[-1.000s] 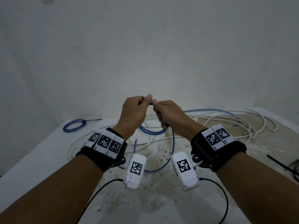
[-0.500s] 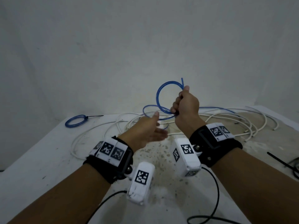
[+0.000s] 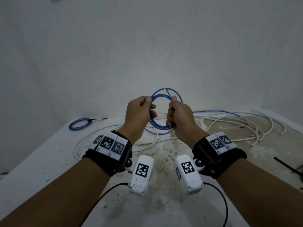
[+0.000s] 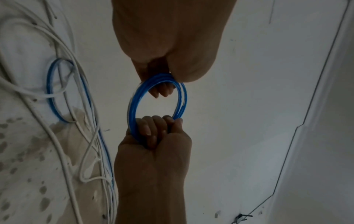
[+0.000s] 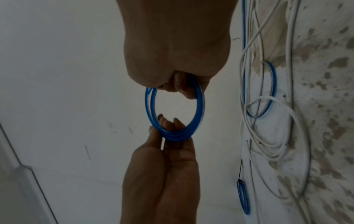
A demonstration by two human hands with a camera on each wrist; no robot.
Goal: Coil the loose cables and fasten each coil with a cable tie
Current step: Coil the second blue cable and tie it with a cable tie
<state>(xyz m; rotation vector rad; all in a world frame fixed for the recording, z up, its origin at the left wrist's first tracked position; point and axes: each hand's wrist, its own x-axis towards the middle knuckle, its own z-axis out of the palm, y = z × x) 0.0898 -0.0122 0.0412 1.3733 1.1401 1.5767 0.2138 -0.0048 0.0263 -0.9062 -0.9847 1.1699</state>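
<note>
Blue coil (image 3: 165, 110) is held up in the air over the table (image 3: 41, 161), between both hands, several turns stacked into one ring. Right hand (image 3: 177, 116) has it in a closed fist on the ring's right side, fingers wrapped around the bundle. Left hand (image 3: 139, 110) pinches the opposite side, thumb against curled fingertips.

Change: half a second back only the right hand held a looser loop, the left open and reaching; a second back both hands were pinching a single strand low down. So the loops are now gathered and steadied from two sides.

A short free end (image 3: 168, 93) pokes across the top of the ring. Whether blue cable still trails down to the table from the coil can't be told; a blue run (image 3: 213, 111) lies among the white cables (image 3: 237, 122), possibly the same one.

Likely stage: coil about formed, tie not yet on. One finished blue coil with a black tie (image 3: 78, 123) sits far left. A black strip (image 3: 287, 166) at the right edge is probably a spare tie.
</note>
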